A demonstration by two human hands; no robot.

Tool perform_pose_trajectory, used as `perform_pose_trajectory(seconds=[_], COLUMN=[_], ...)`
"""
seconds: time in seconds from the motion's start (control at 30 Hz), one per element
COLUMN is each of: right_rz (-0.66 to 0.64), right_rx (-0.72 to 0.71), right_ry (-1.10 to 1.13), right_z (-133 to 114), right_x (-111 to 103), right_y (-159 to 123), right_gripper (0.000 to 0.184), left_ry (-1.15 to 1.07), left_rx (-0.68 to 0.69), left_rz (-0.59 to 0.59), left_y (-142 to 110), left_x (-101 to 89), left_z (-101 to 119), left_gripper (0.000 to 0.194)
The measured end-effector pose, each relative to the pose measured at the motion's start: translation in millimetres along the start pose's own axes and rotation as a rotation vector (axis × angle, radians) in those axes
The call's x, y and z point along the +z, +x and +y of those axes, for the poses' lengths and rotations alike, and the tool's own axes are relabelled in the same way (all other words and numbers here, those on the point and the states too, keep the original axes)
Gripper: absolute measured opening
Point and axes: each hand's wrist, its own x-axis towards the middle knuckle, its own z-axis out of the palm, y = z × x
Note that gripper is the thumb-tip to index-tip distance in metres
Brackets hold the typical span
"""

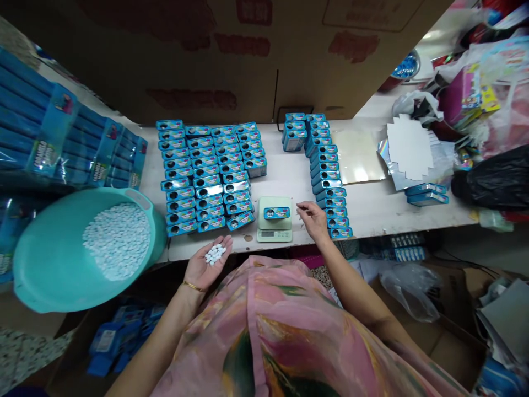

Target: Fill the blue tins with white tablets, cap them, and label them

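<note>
Here — blue tin (276, 213) on scale (274, 226) — lettering (282, 213) unclear.

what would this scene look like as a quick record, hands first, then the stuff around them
left hand: palm up, open, bearing a small heap of white tablets
right hand: beside the scale, fingers bent; too small to tell if they pinch anything
digital scale: between the hands, one blue tin on its platform
tins left of scale: blue, in several columns
teal basin: far left, more white tablets inside
cardboard box: behind the tins
</note>
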Motion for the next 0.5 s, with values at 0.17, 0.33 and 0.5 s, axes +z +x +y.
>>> perform_pose_trajectory(seconds=[0.17,0.33,0.5], right_rz=[-0.155,-0.316,-0.396], right_rx=[-0.18,-0.261,-0.256], right_ry=[-0.234,-0.411,-0.558], right_z=[-7,-11,-9], right_x=[8,17,24], right_y=[0,3,7], right_gripper=[0.041,0.056,0.05], left_ry=[-0.005,-0.013,-0.04], left_rx=[-0.006,-0.004,0.015], left_rz=[-0.007,0.003,0.031], left_y=[-1,0,1], left_x=[6.0,6.1,1.2], left_z=[-1,0,4], left_gripper=[0.026,0.026,0.024])
